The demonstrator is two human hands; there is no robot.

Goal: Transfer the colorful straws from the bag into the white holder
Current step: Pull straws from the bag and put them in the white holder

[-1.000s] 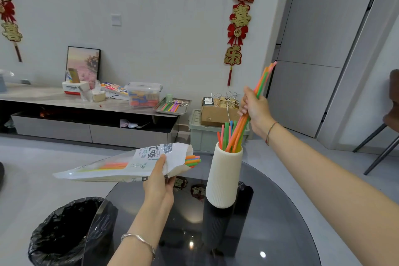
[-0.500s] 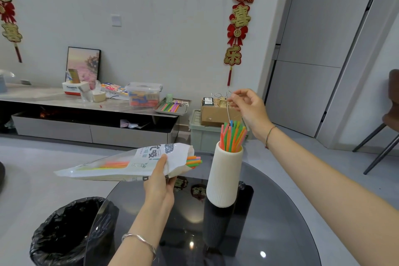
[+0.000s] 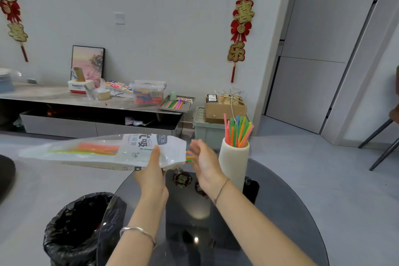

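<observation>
A white ribbed holder (image 3: 234, 162) stands upright on the dark round glass table (image 3: 280, 211), with several colorful straws (image 3: 237, 129) sticking out of its top. My left hand (image 3: 152, 170) is shut on a long white and clear plastic bag (image 3: 103, 150), held roughly level above the table's left edge. Orange and green straws show through the bag, and their ends (image 3: 189, 156) poke out of its open right mouth. My right hand (image 3: 205, 162), blurred, is at that mouth with fingers apart, just beside the straw ends; I cannot tell whether it touches them.
A black-lined bin (image 3: 75, 229) stands on the floor left of the table. Behind, a low cabinet (image 3: 64, 101) carries boxes, a clear tub and a metal tray of straws (image 3: 177, 103). A cardboard box on a grey crate (image 3: 218, 114) sits behind the holder. Chair legs (image 3: 384, 144) show at right.
My right hand let go of the straws in the holder, then came down and left to the bag's open mouth. The bag and my left hand have barely moved.
</observation>
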